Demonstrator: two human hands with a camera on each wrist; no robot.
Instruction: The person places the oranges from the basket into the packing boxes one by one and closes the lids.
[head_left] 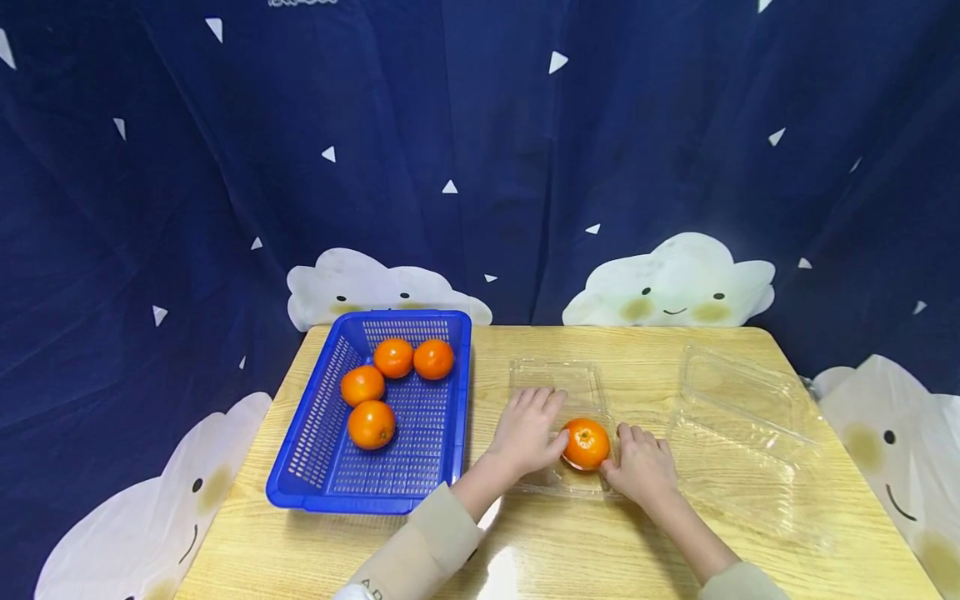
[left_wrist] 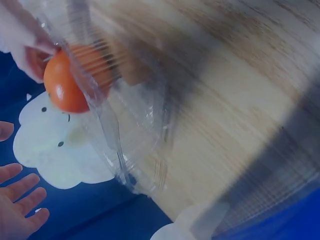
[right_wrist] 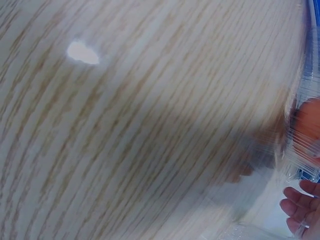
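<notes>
An orange [head_left: 587,444] sits in an opened clear plastic clamshell box [head_left: 558,481] on the table, between the two hands. My left hand [head_left: 527,427] reaches over the box from the left, its thumb tip right at the orange and its other fingers extended. In the left wrist view, the fingers of this left hand [left_wrist: 22,202] are spread apart. At the box's right side, my right hand [head_left: 643,465] holds the wall between thumb and fingers. The orange [left_wrist: 75,80] shows partly through the plastic in the left wrist view.
A blue basket [head_left: 462,400] with several oranges [head_left: 371,425] stands to the left. More clear plastic boxes [head_left: 750,433] lie at the right of the wooden table [head_left: 600,550]. A dark blue curtain [head_left: 495,167] with clouds hangs behind the table.
</notes>
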